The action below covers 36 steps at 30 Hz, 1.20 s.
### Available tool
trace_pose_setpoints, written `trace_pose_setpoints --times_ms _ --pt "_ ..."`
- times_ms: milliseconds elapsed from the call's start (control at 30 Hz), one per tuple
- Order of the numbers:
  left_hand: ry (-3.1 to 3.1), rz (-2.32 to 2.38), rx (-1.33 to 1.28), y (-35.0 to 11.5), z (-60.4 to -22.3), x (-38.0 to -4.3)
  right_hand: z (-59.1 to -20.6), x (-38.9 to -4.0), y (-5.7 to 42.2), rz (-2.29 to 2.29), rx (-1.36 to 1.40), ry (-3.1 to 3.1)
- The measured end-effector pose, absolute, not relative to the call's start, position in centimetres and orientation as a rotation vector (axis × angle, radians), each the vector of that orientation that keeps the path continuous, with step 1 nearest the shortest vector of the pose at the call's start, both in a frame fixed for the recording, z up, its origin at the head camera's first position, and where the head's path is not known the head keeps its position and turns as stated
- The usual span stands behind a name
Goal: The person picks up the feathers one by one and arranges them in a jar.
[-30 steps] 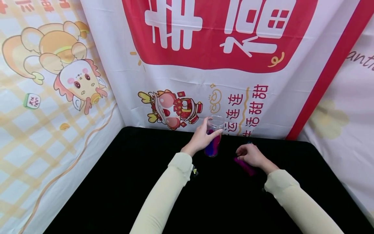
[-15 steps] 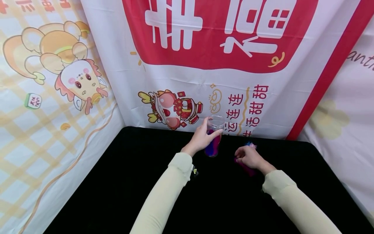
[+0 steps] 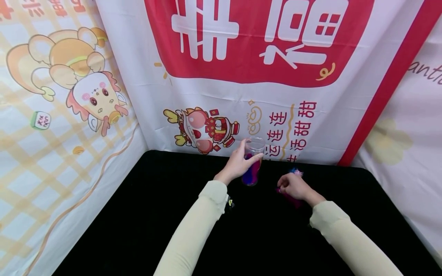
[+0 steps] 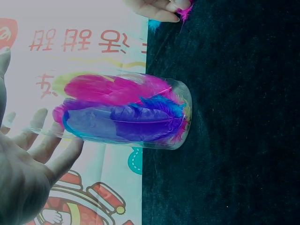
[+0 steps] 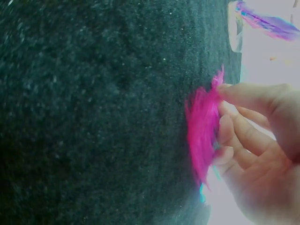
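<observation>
A clear cup (image 3: 256, 144) stands upright on the black tabletop near its back edge. My left hand (image 3: 238, 161) holds it around the upper part, thumb on the near side. Inside it, the left wrist view shows several bright feathers, among them a magenta feather (image 4: 117, 90) and a purple feather (image 4: 126, 121), with blue and yellow ones partly hidden. To the cup's right, my right hand (image 3: 295, 186) pinches a magenta feather (image 5: 202, 136) by one end between thumb and fingertips. That feather lies low against the tabletop, its far part partly covered by the hand in the head view.
Beyond the right hand lies a small blue and pale pink feathery tuft (image 3: 296, 172). A printed white and red cloth (image 3: 214, 88) hangs right behind the black tabletop (image 3: 145, 214), and another patterned cloth (image 3: 51, 161) hangs along the left side.
My right hand has shifted slightly left and lower, closing on the magenta feather; the blue and pink tuft behind it has come into sight. The left hand and cup have stayed in place.
</observation>
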<state>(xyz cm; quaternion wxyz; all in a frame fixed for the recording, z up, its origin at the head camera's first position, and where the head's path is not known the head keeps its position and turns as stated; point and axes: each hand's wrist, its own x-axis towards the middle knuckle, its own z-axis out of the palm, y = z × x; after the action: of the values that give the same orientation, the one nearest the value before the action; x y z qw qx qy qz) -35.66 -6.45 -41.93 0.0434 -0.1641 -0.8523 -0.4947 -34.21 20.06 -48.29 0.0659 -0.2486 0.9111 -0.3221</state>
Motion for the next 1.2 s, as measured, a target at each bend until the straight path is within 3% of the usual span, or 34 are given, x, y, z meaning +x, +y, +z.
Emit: trace_pose_setpoints --times_ms 1200 --pt "-2.62 -1.56 -0.496 -6.6 -42.1 -36.0 -48.6 -35.1 19.9 -0.955 -0.744 2.717"
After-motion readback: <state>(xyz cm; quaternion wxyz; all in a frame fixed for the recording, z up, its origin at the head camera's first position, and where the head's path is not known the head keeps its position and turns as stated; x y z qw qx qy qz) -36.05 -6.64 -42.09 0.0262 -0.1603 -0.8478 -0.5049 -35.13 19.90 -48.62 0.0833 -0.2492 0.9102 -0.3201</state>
